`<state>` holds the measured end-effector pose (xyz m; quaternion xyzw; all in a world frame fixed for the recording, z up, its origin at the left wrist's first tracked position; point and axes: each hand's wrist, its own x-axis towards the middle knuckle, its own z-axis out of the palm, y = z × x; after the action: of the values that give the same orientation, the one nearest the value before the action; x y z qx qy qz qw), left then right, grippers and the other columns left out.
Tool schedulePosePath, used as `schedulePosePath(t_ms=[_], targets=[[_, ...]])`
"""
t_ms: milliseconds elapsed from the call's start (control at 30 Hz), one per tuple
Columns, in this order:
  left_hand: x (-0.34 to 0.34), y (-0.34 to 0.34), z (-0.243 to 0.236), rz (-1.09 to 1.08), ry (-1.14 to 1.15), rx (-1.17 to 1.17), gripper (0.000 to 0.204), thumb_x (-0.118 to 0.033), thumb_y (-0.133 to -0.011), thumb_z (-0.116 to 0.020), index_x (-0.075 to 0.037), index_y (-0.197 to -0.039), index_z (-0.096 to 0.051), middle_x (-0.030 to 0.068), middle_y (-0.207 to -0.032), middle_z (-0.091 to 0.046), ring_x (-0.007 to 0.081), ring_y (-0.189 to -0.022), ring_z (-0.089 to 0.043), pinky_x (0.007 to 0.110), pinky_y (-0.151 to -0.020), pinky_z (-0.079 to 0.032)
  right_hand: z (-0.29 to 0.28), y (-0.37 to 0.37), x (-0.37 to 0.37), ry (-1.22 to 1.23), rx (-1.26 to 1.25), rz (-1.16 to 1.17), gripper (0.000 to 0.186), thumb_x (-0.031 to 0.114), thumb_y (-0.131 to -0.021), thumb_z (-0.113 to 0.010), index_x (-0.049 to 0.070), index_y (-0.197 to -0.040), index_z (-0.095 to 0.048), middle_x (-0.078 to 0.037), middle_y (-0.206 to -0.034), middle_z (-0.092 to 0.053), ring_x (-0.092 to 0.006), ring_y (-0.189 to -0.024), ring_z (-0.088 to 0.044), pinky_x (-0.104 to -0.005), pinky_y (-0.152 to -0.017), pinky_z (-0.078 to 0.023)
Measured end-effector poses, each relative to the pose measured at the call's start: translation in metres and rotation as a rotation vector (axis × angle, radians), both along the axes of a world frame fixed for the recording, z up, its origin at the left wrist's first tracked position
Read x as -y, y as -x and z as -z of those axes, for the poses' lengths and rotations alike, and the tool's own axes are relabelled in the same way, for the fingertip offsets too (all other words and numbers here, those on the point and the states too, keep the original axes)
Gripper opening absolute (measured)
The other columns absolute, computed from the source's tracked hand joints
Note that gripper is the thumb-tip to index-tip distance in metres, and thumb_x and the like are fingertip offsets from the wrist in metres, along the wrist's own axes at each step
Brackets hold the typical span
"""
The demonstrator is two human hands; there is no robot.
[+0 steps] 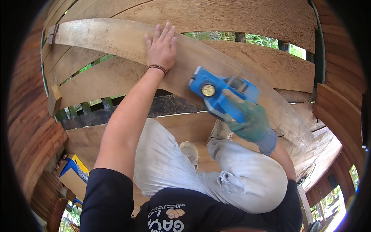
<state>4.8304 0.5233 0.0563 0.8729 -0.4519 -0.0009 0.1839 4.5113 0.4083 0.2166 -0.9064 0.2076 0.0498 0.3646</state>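
Note:
A long wooden plank (104, 34) lies across in front of me, bowed by the lens. My left hand (162, 48), bare with a beaded bracelet at the wrist, rests flat on it with the fingers stretched out. In a green and grey glove, my right hand (247, 118) grips the handle of a blue electric planer (216, 91). The planer sits on the plank to the right of my left hand and is slightly blurred. Its underside against the wood is hidden.
Wide boards (266, 62) with gaps showing greenery lie beneath and beyond the plank, dusted with shavings. A small wooden block (54, 101) stands at the left. A blue and yellow cardboard box (75, 174) sits at lower left. Stacked planks (340, 104) line the right side.

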Motion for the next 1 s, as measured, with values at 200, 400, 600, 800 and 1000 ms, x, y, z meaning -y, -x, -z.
schedulePosePath(t_ms=[200,400,600,800,1000], targets=[[-0.003,-0.001,0.001,0.0,0.017,0.006,0.043,-0.03,-0.106,-0.046,-0.019,-0.147,-0.056,0.0026,-0.159,-0.046,0.031,-0.151,-0.034,0.061,-0.123,-0.015,-0.011,0.021,0.013,0.023,0.034,0.021,0.06,0.013,-0.081,-0.068,0.012,-0.141,-0.062,-0.017,-0.093,-0.073,-0.0354,-0.077,-0.071,-0.0413,-0.071,-0.058],[0.0,-0.001,-0.004,0.005,-0.007,-0.015,0.045,-0.03,-0.106,-0.045,-0.018,-0.148,-0.054,0.0031,-0.16,-0.045,0.031,-0.152,-0.032,0.062,-0.124,-0.014,-0.005,0.003,0.016,-0.017,0.07,0.031,0.059,0.015,-0.082,-0.069,0.014,-0.141,-0.063,-0.019,-0.09,-0.071,-0.0357,-0.074,-0.07,-0.0409,-0.069,-0.058],[-0.001,-0.001,-0.004,0.013,-0.006,-0.032,0.046,-0.029,-0.105,-0.046,-0.017,-0.148,-0.053,0.0041,-0.16,-0.044,0.0311,-0.152,-0.031,0.063,-0.124,-0.013,-0.008,-0.018,0.018,-0.022,0.053,0.031,0.061,0.02,-0.081,-0.071,0.019,-0.141,-0.063,-0.017,-0.093,-0.073,-0.0357,-0.076,-0.071,-0.0419,-0.071,-0.058],[-0.001,-0.002,-0.004,0.012,-0.006,-0.061,0.046,-0.03,-0.106,-0.045,-0.017,-0.149,-0.053,0.0041,-0.161,-0.043,0.0304,-0.153,-0.03,0.06,-0.125,-0.011,0.002,-0.028,0.015,0.074,0.129,0.002,0.061,0.028,-0.082,-0.07,0.02,-0.142,-0.062,-0.011,-0.095,-0.075,-0.0317,-0.077,-0.073,-0.0422,-0.071,-0.059],[0.002,-0.004,-0.006,-0.008,-0.048,-0.056,0.046,-0.033,-0.107,-0.043,-0.019,-0.149,-0.052,0.0027,-0.162,-0.042,0.0285,-0.153,-0.029,0.059,-0.125,-0.011,-0.001,-0.02,0.018,0.072,0.051,-0.01,0.064,0.026,-0.082,-0.07,0.018,-0.144,-0.059,-0.011,-0.096,-0.074,-0.0315,-0.076,-0.072,-0.0422,-0.069,-0.059]])
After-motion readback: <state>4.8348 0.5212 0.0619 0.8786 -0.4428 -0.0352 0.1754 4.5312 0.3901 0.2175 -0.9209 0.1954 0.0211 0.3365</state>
